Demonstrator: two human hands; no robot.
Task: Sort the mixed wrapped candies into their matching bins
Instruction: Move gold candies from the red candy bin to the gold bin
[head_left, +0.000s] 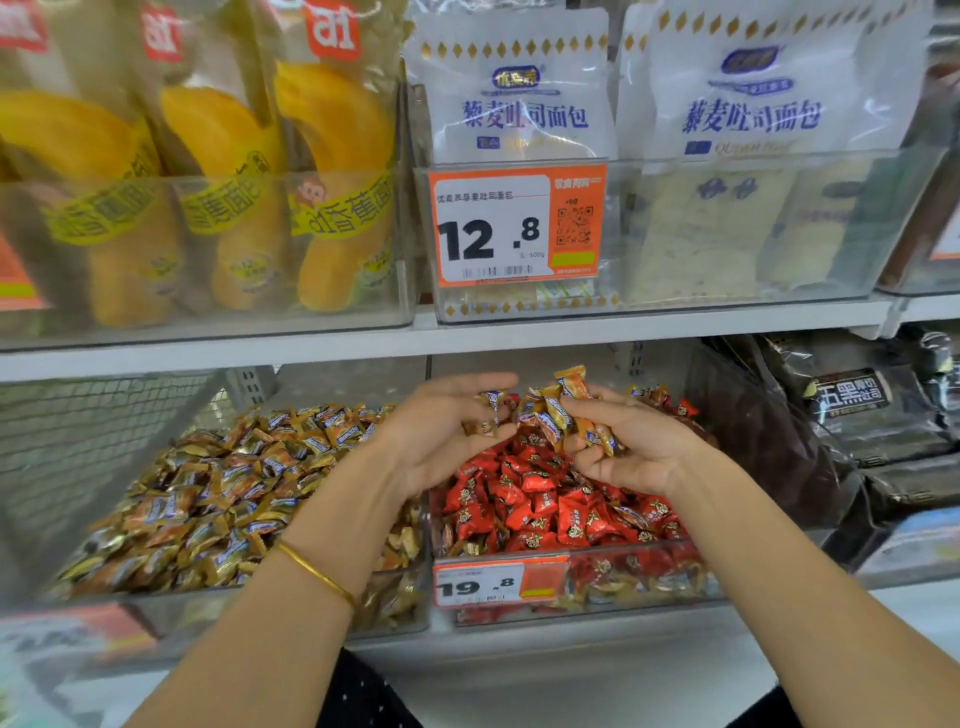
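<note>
My right hand (639, 452) grips a bunch of gold-wrapped candies (563, 410). My left hand (441, 436) pinches a couple more of the same. Both hover just above the red candies (545, 504), which lie in the red bin (649, 582) directly below. The gold bin (208, 608) is just left of my left hand, heaped with matching gold wrappers. Roughly midway, I judge. Neither handful is dropped in the gold bin yet. Gold strays show along the red bin's front edge and behind my right hand.
</note>
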